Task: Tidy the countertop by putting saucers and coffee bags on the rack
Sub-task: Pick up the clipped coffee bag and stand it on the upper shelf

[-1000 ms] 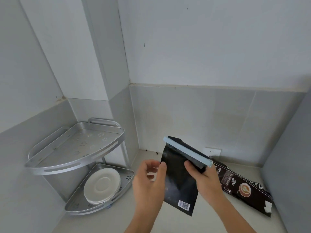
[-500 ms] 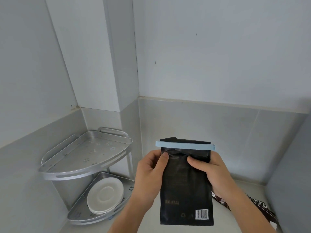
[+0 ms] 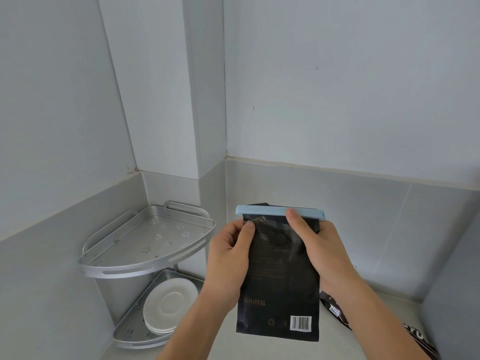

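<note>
Both hands are holding a black coffee bag upright in the air above the counter, its top sealed by a light blue clip. The left hand is pinching the bag's left edge just under the clip, thumb on the front. The right hand is wrapping the right edge, thumb tip touching the clip's underside. Both grips are clenched on the bag.

The step in hand looks like carrying this bag to the corner rack, which is standing to the left of the grip and slightly below it. The rack's upper tier is bare, while white saucers are already stacked on the lower tier. So the next move probably calls for swinging the bag leftward, lifting it over the upper tier's raised rim, and setting it down.

Room to the left of the grip is open, though the wall corner is closing in behind the rack, and the rim plus rear handle are the edges to clear. A second dark coffee bag is lying on the counter below and right of the grip, partly hidden by the right forearm.
</note>
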